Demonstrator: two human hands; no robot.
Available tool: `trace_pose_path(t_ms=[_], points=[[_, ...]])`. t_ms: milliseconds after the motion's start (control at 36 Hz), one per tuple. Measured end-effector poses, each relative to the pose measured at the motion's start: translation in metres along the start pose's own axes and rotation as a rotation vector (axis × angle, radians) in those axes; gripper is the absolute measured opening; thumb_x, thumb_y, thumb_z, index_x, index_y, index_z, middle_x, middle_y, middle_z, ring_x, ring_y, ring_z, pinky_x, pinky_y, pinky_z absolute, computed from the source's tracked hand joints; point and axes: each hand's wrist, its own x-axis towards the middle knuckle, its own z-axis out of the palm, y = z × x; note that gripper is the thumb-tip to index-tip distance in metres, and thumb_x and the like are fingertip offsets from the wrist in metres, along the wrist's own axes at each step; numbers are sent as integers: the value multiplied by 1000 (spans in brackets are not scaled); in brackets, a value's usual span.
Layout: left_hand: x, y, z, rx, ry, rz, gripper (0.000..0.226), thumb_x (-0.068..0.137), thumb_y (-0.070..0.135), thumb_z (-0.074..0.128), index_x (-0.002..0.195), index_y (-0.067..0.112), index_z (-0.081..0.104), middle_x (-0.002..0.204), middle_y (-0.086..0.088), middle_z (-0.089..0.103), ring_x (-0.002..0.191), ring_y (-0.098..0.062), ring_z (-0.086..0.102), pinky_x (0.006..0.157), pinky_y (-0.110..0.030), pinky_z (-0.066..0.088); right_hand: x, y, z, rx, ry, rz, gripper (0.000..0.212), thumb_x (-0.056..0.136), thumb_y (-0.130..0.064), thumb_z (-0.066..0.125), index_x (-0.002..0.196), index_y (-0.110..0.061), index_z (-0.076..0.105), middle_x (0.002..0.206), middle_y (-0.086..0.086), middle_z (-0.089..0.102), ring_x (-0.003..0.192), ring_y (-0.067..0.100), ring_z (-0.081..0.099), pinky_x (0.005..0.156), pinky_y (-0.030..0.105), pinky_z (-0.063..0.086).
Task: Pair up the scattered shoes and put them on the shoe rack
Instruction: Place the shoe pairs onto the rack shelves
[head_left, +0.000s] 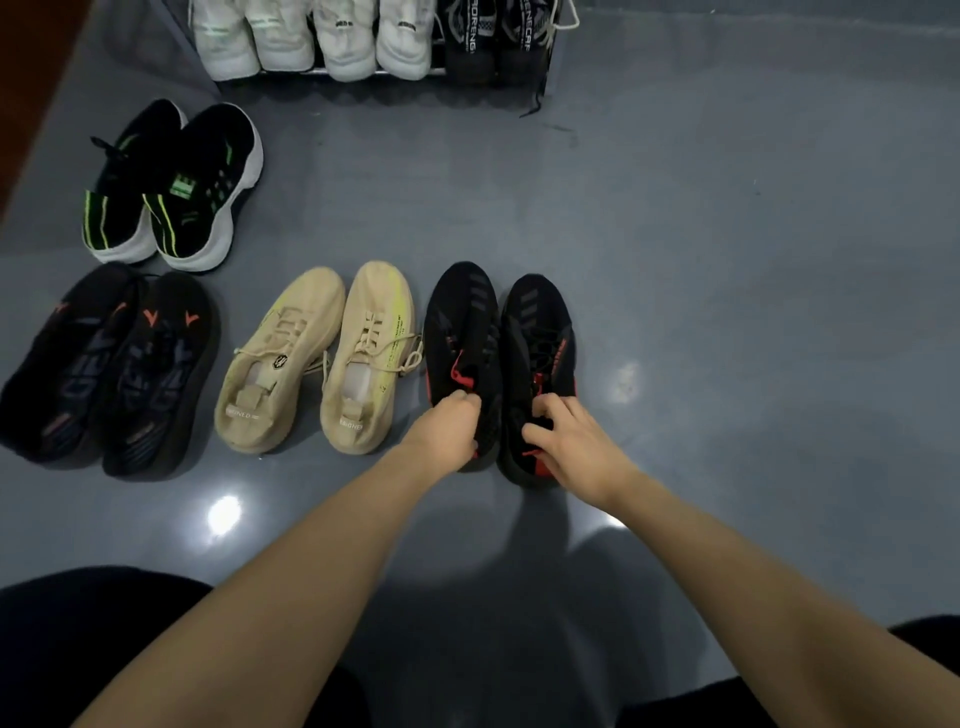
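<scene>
Head view. Both arms reach forward and down to a pair of black shoes with red trim standing side by side on the grey floor (727, 260), toes pointing away from the person.

The left hand (451, 425) has its grip closed on the heel opening of the left black-and-red shoe (460, 322); the fingers curl over the collar, just below a red lace loop. The right hand (563, 434) has its grip closed on the heel and collar of the right black-and-red shoe (540, 332), thumb and fingers pinching the edge. The two shoes touch along their inner sides.

Just left of the left grip stands a pair of beige shoes (317, 358), side by side, heels toward the person. Further left lies a pair of black shoes with orange marks (111, 369), pressed together. Beyond those, ahead and left of both grips, sits a pair of black shoes with green stripes and white soles (176, 182), one overlapping the other.

Well ahead of the grips, at the top edge, the shoe rack (543, 78) holds two pairs of white shoes (311, 39) and one pair of black lettered shoes (496, 41), heels outward. A loose lace hangs down at the rack's right end.
</scene>
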Motion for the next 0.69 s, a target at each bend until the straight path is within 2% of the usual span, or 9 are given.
trace_pose_path(t_ms=[56, 111, 222, 306, 389, 500, 556, 639, 694], points=[[-1, 2, -2, 107, 53, 60, 27, 88, 7, 56, 115, 7, 53, 118, -9, 48, 109, -30, 53, 87, -37, 45, -1, 0, -2, 9, 4, -6, 16, 80, -1, 63, 93, -9, 60, 100, 13, 54, 82, 29, 51, 69, 41, 51], [-4, 1, 0, 235, 146, 149, 23, 90, 12, 54, 113, 10, 57, 119, -5, 46, 113, -26, 46, 88, -32, 39, -2, 1, -1, 15, 24, -10, 14, 81, -2, 63, 93, -9, 60, 96, 11, 56, 77, 28, 51, 65, 41, 50], [-3, -3, 5, 305, 217, 310, 19, 89, 12, 51, 107, 11, 57, 115, -3, 51, 116, -22, 43, 94, -26, 29, -4, 2, 3, 10, 74, -18, 18, 78, -1, 67, 91, -10, 59, 104, 11, 58, 81, 28, 55, 61, 36, 52], [-3, -5, 3, 262, 189, 299, 18, 91, 13, 50, 108, 12, 54, 110, -3, 56, 111, -21, 50, 92, -26, 29, -5, 0, 5, -19, 115, 7, 18, 76, -2, 70, 88, -10, 59, 106, 13, 58, 82, 29, 58, 58, 31, 50], [-4, -3, 5, 266, 166, 268, 22, 92, 19, 50, 114, 15, 51, 113, -1, 55, 113, -20, 50, 89, -29, 31, -6, -3, 8, -58, 167, 11, 23, 71, -4, 77, 83, -11, 58, 90, 9, 58, 68, 25, 55, 51, 29, 46], [-7, 4, 8, 293, 104, 232, 39, 86, 26, 59, 119, 13, 45, 117, -3, 51, 113, -22, 47, 92, -32, 31, -8, -5, 12, -104, 221, 22, 26, 65, -5, 80, 80, -14, 61, 73, 3, 56, 59, 23, 54, 51, 27, 44], [-10, 5, 11, 297, 91, 202, 46, 83, 24, 64, 121, 12, 41, 118, -4, 48, 113, -23, 46, 93, -32, 31, -8, -4, 14, -101, 227, 18, 25, 66, -6, 80, 80, -13, 61, 80, 4, 59, 67, 24, 58, 56, 27, 46], [-11, 6, 17, 280, 139, 169, 46, 83, 21, 64, 121, 13, 40, 118, -3, 49, 112, -22, 47, 93, -31, 32, -6, -3, 13, -89, 198, -2, 21, 72, -8, 76, 86, -12, 61, 103, 8, 63, 92, 29, 62, 65, 32, 53], [-9, 7, 21, 229, 171, 158, 57, 83, 22, 65, 130, 14, 34, 119, -3, 51, 113, -23, 48, 93, -32, 33, -6, -5, 12, -61, 182, -1, 19, 76, -10, 74, 88, -11, 61, 103, 8, 62, 89, 28, 63, 60, 33, 53]])
